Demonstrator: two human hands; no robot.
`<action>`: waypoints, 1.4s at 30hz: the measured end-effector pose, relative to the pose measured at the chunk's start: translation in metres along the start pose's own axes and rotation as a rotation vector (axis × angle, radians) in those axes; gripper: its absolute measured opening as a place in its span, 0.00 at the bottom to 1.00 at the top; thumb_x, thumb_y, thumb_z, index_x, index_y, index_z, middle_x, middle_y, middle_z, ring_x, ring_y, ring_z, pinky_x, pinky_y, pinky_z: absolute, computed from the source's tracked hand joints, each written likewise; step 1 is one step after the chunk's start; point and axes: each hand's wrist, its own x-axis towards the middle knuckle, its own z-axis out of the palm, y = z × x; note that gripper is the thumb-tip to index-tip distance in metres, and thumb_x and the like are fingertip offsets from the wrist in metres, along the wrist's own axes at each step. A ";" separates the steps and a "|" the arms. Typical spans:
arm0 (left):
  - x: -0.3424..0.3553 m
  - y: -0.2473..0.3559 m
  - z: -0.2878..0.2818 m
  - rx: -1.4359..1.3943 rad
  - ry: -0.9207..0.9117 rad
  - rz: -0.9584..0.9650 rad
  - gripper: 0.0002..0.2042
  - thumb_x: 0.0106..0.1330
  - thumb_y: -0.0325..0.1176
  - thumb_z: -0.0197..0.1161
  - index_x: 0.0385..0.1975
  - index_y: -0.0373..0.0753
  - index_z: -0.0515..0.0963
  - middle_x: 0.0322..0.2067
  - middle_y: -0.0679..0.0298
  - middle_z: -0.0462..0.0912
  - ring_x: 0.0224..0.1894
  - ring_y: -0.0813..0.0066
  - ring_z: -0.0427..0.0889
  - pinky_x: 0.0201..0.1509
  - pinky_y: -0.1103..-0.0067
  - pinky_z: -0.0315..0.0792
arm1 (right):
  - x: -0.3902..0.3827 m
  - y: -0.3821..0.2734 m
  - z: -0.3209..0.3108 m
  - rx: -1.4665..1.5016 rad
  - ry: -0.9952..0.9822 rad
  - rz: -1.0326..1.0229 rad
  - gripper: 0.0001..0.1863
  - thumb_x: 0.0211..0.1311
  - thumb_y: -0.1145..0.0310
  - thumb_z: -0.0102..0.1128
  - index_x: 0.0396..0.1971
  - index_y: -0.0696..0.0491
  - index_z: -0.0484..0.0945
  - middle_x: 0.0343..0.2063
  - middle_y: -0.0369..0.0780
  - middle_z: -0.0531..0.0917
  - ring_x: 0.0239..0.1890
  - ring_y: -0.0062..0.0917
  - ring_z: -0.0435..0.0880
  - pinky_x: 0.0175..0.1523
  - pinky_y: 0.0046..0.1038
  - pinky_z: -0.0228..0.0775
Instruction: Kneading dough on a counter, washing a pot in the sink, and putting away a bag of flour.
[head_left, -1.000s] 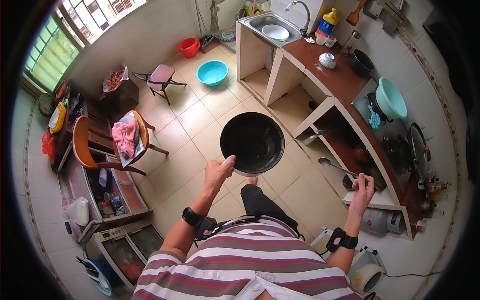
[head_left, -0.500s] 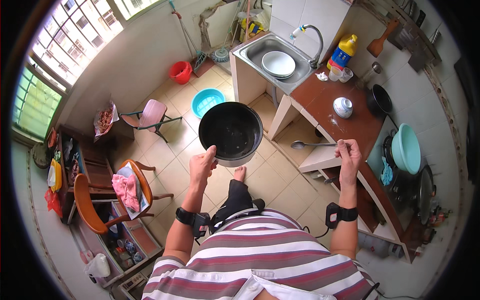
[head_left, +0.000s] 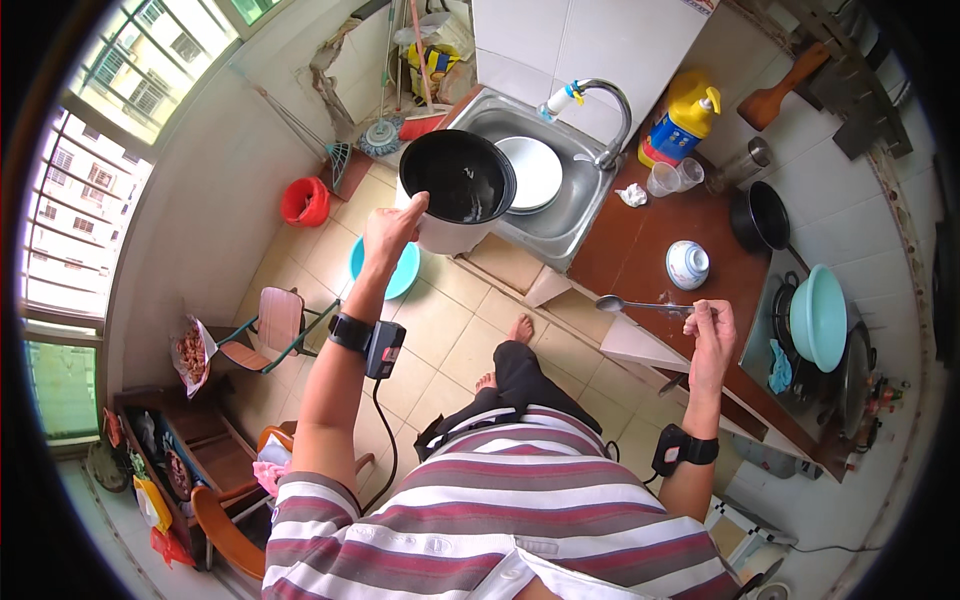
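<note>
My left hand (head_left: pixel 392 232) grips the rim of a deep pot (head_left: pixel 458 176), black inside and pale outside, its thumb over the edge. The pot is held up in front of the left side of the steel sink (head_left: pixel 580 205) and hides part of it. In the sink stand white bowls or plates (head_left: pixel 530 172), one on another. My right hand (head_left: pixel 710 340) is closed round the handle of a metal spoon (head_left: pixel 640 304), whose bowl points left near the counter's front edge. A patterned bowl (head_left: pixel 687 265) sits upside down on the counter beyond it.
A faucet (head_left: pixel 620 110) arches over the sink. On the brown counter (head_left: pixel 628 240) are a yellow jug (head_left: pixel 682 118), plastic cups (head_left: pixel 664 180) and a black pan (head_left: pixel 760 217). A teal basin (head_left: pixel 818 318) leans at the stove. A chair (head_left: pixel 282 325) and a blue basin (head_left: pixel 400 272) stand on the floor.
I have moved toward the sink, and the pot in my left hand has gone forward to its edge. The spoon stays in my right hand, now partly over the counter.
</note>
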 end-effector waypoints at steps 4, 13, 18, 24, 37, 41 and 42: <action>0.056 0.017 0.015 0.227 -0.035 0.018 0.31 0.53 0.59 0.63 0.06 0.31 0.74 0.09 0.62 0.73 0.15 0.73 0.74 0.26 0.76 0.69 | 0.041 0.010 0.016 0.046 -0.015 0.036 0.10 0.66 0.63 0.59 0.30 0.53 0.74 0.19 0.31 0.74 0.23 0.12 0.70 0.31 0.16 0.62; 0.149 0.052 0.046 0.652 -0.174 0.076 0.33 0.50 0.66 0.54 0.09 0.36 0.80 0.12 0.60 0.79 0.24 0.63 0.84 0.39 0.73 0.77 | 0.108 0.024 0.034 0.134 0.005 0.060 0.08 0.66 0.66 0.58 0.30 0.54 0.73 0.22 0.31 0.73 0.25 0.13 0.69 0.32 0.17 0.62; 0.179 0.068 0.062 0.801 -0.312 0.109 0.33 0.50 0.66 0.53 0.08 0.37 0.79 0.12 0.61 0.80 0.22 0.64 0.83 0.37 0.73 0.76 | 0.116 0.022 0.036 0.084 0.104 0.058 0.08 0.67 0.67 0.58 0.30 0.54 0.73 0.25 0.32 0.73 0.25 0.13 0.69 0.33 0.18 0.63; 0.206 0.109 0.081 0.993 -0.416 0.240 0.31 0.50 0.64 0.54 0.11 0.37 0.82 0.11 0.64 0.80 0.24 0.67 0.84 0.38 0.75 0.76 | 0.106 0.019 0.047 0.092 0.229 0.102 0.08 0.66 0.66 0.58 0.30 0.54 0.73 0.21 0.31 0.74 0.24 0.12 0.69 0.32 0.17 0.63; 0.192 0.181 0.162 1.573 -0.672 0.779 0.26 0.52 0.56 0.57 0.34 0.36 0.84 0.36 0.54 0.85 0.42 0.60 0.84 0.44 0.71 0.77 | 0.083 0.028 0.085 0.067 0.361 0.142 0.10 0.66 0.65 0.59 0.29 0.56 0.74 0.19 0.32 0.76 0.22 0.12 0.72 0.30 0.17 0.66; 0.185 0.184 0.169 1.521 -0.630 0.803 0.26 0.50 0.55 0.58 0.34 0.35 0.84 0.36 0.54 0.85 0.42 0.58 0.83 0.44 0.70 0.76 | 0.078 0.032 0.072 0.249 0.569 0.160 0.09 0.66 0.65 0.57 0.30 0.54 0.74 0.20 0.32 0.75 0.22 0.13 0.71 0.30 0.17 0.65; 0.186 0.187 0.166 1.502 -0.622 0.804 0.27 0.51 0.56 0.57 0.33 0.35 0.84 0.36 0.53 0.85 0.42 0.57 0.84 0.43 0.70 0.77 | 0.077 0.038 0.061 0.351 0.635 0.148 0.08 0.66 0.65 0.57 0.30 0.53 0.74 0.20 0.32 0.74 0.22 0.13 0.70 0.31 0.17 0.64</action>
